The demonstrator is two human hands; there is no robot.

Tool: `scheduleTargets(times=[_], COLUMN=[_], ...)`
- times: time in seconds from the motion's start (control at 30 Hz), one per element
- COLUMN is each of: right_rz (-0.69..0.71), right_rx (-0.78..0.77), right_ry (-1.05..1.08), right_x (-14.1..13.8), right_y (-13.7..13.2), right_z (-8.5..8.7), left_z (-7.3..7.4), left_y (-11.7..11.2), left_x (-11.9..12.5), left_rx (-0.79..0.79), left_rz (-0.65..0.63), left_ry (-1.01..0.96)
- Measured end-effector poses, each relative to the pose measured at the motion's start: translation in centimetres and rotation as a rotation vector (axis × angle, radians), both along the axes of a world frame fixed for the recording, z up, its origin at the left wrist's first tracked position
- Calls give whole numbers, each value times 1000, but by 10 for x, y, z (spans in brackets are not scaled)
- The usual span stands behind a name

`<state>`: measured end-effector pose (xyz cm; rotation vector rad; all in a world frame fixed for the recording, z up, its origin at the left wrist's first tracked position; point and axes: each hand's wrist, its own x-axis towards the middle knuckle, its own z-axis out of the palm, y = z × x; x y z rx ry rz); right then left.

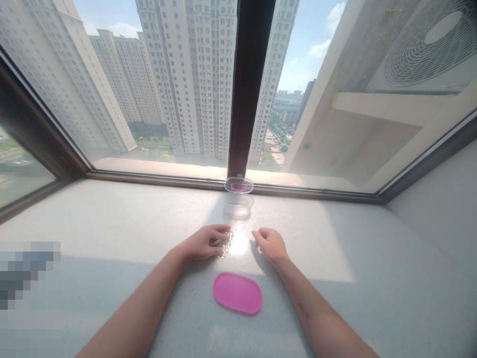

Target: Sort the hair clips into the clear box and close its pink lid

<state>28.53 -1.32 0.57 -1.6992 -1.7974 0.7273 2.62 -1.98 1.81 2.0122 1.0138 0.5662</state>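
Observation:
My left hand (208, 241) rests on the white sill with its fingers spread around a small pile of shiny metal safety pins (225, 243). Part of the pile is hidden under the fingers. To the right of the pile, my right hand (271, 243) is closed, its fingers curled in and thumb tip forward. Whatever it may hold is too small or hidden to make out. A pink oval tray (237, 293) lies flat on the sill, nearer me than both hands. Beyond the hands stands a clear plastic box (238, 206), its lid (239, 185) with a pink handle raised.
The white sill (130, 298) runs up to dark window frames (156, 178). Behind the box rises a thick dark mullion (249, 89). A white wall (439, 199) bounds the right side. Bright sun glare lies between the hands, and a blurred patch covers the far left.

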Motion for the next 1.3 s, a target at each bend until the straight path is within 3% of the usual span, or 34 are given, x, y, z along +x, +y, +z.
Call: scheduleTargets(times=[0.6,1.07,1.17,1.3], right_rz=[-4,-1,11,94], right_rx=[6,26,90,344], right_ry=[-14,-70,-80,-22], right_x=[-1,-2,-5,-15], right_y=[0,-1,-4,-21], right_z=[1,-1,-2,6], left_z=[-8,-4,-1,4], left_y=[1,0,-1,-4], left_x=[7,11,13,19], left_rx=[84,-48,-2,5], left_rz=[199,280,291,300], left_ry=[-116,-266,-320,-440])
